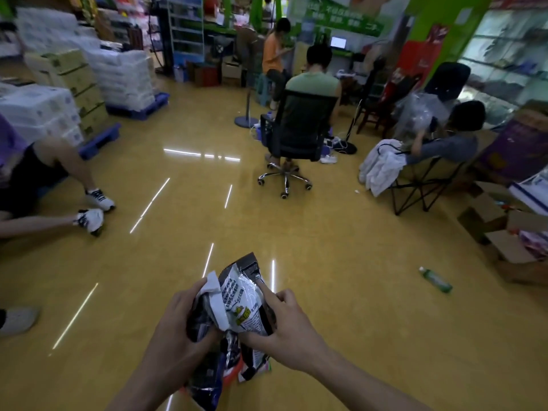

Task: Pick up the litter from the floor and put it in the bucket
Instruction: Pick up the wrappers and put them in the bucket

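Observation:
Both my hands hold a bunch of crumpled snack wrappers (240,298) low in the middle of the view. My left hand (181,330) grips the dark wrappers and a white scrap on the left side. My right hand (284,324) pinches the silver and black bag, its forefinger stretched up along it. More wrappers hang below my hands, over something red (229,378) that is mostly hidden. A green plastic bottle (435,279) lies on the yellow floor to the right.
A person sits on the floor at left, legs stretched out (89,215). An office chair with a seated person (292,137) stands ahead. A folding chair (415,185) and open cardboard boxes (504,232) line the right. Stacked goods on pallets (89,84) fill the back left.

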Demonstrator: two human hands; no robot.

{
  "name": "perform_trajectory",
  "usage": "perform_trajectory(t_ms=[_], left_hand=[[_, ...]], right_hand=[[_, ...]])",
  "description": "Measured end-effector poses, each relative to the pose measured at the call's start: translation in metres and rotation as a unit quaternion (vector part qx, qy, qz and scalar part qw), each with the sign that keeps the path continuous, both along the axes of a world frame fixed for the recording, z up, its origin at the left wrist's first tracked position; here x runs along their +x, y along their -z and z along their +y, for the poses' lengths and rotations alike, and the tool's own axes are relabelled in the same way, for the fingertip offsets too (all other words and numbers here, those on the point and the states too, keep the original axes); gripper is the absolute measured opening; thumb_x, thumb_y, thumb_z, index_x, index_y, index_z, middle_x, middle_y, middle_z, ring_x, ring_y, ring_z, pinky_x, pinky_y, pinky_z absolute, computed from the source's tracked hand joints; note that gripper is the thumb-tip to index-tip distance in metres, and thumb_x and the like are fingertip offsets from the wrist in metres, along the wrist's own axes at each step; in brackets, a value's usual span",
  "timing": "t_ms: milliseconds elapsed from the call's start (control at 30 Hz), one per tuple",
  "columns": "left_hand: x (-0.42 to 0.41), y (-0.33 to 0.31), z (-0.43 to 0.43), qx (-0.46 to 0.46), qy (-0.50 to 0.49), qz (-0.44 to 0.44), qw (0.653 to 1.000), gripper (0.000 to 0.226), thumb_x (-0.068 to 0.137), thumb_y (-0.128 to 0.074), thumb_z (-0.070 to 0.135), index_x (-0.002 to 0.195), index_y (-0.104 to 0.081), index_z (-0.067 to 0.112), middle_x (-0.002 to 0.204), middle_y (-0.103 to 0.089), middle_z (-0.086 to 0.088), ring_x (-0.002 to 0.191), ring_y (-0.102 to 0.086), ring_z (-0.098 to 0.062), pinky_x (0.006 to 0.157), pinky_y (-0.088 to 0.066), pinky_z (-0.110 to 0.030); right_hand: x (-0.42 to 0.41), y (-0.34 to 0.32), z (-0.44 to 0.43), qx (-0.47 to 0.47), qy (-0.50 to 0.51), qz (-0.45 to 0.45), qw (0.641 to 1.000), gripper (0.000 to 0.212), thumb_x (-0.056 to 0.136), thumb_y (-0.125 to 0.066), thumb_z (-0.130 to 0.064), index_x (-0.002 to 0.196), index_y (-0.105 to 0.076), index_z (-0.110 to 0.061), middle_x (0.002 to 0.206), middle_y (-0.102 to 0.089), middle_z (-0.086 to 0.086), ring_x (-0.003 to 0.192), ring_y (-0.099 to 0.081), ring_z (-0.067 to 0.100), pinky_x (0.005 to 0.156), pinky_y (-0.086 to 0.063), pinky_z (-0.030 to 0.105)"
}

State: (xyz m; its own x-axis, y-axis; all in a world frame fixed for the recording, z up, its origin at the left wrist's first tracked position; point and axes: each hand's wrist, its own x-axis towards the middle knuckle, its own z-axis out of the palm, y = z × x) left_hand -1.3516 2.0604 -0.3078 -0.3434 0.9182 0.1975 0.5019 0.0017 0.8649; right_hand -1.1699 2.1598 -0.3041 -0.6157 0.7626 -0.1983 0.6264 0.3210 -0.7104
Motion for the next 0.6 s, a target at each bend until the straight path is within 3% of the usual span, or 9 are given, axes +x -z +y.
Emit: perform_trajectory(t_ms=[167, 333, 500, 600], left_hand=[[-0.02, 0.004, 0.035, -0.007, 0.02, 0.012, 1.0, 0.072, 0.07, -0.076, 0.0, 0.132, -0.047, 0.021, 0.108, -0.054, 0.013, 0.1, -0.049, 0.013, 0.076, -0.035, 0.002], [-0.055, 0.009, 0.08, -0.019, 0.086, 0.012, 0.996, 0.072, 0.075, -0.073, 0.008, 0.137, -0.04, 0.024, 0.112, -0.047, 0.019, 0.103, -0.046, 0.013, 0.075, -0.04, -0.003], [-0.092, 0.018, 0.12, -0.033, 0.148, 0.002, 0.988, 0.067, 0.079, -0.071, 0.015, 0.136, -0.038, 0.027, 0.111, -0.048, 0.01, 0.101, -0.046, 0.014, 0.079, -0.041, -0.004], [-0.109, 0.035, 0.138, -0.059, 0.183, -0.003, 0.981, 0.069, 0.08, -0.071, 0.018, 0.138, -0.035, 0.03, 0.111, -0.045, 0.015, 0.1, -0.047, 0.014, 0.078, -0.04, -0.002]], right_hand=[[-0.016, 0.001, 0.027, -0.004, 0.023, -0.01, 1.0, 0.099, 0.069, -0.066, -0.064, 0.147, -0.005, -0.048, 0.112, -0.032, -0.005, 0.1, -0.05, 0.011, 0.089, -0.049, 0.026], [-0.043, 0.008, 0.053, -0.024, 0.073, -0.027, 0.997, 0.102, 0.069, -0.065, -0.067, 0.148, -0.005, -0.044, 0.112, -0.031, -0.005, 0.097, -0.046, 0.011, 0.082, -0.045, 0.021], [-0.075, 0.017, 0.072, -0.032, 0.12, -0.042, 0.991, 0.1, 0.067, -0.063, -0.069, 0.148, -0.01, -0.044, 0.108, -0.034, -0.003, 0.097, -0.049, 0.013, 0.088, -0.05, 0.031], [-0.088, 0.033, 0.077, -0.039, 0.142, -0.051, 0.988, 0.096, 0.071, -0.066, -0.063, 0.148, -0.011, -0.045, 0.105, -0.035, -0.004, 0.091, -0.049, 0.007, 0.085, -0.049, 0.026]])
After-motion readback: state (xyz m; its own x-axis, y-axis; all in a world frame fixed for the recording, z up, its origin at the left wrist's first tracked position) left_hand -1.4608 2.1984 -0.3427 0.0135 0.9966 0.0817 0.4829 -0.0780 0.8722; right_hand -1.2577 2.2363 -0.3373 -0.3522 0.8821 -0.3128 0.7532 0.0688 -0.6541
